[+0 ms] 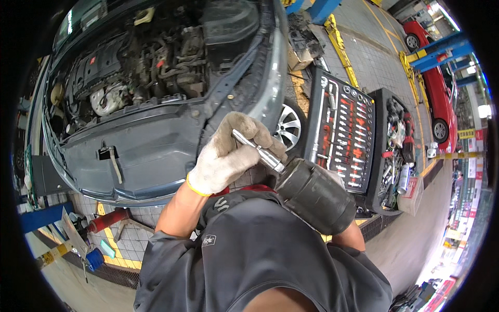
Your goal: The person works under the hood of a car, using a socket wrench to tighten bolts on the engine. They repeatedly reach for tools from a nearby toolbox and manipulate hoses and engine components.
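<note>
In front of my chest is a black impact wrench [317,196], its nose tilted up and to the left. A shiny metal socket with a slim extension [267,157] sits at its nose. My left hand [221,160], in a whitish, soiled work glove, is closed around this metal piece, with thumb and fingers on either side. Behind the wrench's body my right hand [335,178] shows only as a bit of pale glove; its forearm leads up to the tool, which it holds, and its fingers are hidden.
Ahead at the left stands a dark car with an exposed engine bay [130,67] and front wheel [288,126]. To the right are an open socket set case [345,130] and a black tool tray [392,151]. A red jack [109,221] lies low left; a red car [439,99] stands far right.
</note>
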Demonstrator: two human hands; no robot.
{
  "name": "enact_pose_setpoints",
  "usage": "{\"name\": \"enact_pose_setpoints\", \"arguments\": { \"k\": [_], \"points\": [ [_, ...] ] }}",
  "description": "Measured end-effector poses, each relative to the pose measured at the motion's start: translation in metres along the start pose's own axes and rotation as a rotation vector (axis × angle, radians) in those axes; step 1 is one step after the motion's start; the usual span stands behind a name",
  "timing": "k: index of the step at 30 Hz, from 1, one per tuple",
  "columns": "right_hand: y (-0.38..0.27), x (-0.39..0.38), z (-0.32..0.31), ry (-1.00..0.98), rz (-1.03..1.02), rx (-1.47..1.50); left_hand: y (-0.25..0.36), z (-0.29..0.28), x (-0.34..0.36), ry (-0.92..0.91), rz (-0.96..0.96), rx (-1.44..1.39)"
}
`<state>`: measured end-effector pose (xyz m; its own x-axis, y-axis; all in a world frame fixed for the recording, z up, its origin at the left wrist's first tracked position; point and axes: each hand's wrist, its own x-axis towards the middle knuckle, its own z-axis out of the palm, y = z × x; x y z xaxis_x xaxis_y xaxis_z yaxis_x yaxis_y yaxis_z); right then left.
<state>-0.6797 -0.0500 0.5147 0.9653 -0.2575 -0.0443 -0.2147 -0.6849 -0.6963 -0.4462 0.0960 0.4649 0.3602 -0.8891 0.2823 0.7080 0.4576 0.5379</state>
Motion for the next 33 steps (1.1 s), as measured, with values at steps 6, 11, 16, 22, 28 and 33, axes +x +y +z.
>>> {"name": "enact_pose_setpoints", "arguments": {
  "k": [6,11,16,22,28,33],
  "points": [
    [-0.081,0.091,0.028,0.133,-0.37,-0.331,0.074,-0.029,-0.024,0.291,0.164,0.154],
    [-0.121,0.139,0.037,0.09,-0.502,-0.509,0.114,-0.042,-0.03,0.452,0.301,0.23],
    [-0.137,0.174,0.038,0.057,-0.449,-0.414,0.134,-0.052,-0.026,0.626,0.343,0.044],
    [-0.126,0.206,0.035,0.012,-0.522,-0.36,0.141,-0.065,-0.011,0.649,0.437,0.132],
    [-0.11,0.227,0.018,-0.018,-0.686,-0.419,0.132,-0.067,-0.007,0.674,0.543,0.205],
    [-0.084,0.232,0.009,0.072,-0.784,-0.363,0.122,-0.055,0.005,0.609,0.605,0.315]
  ]
}}
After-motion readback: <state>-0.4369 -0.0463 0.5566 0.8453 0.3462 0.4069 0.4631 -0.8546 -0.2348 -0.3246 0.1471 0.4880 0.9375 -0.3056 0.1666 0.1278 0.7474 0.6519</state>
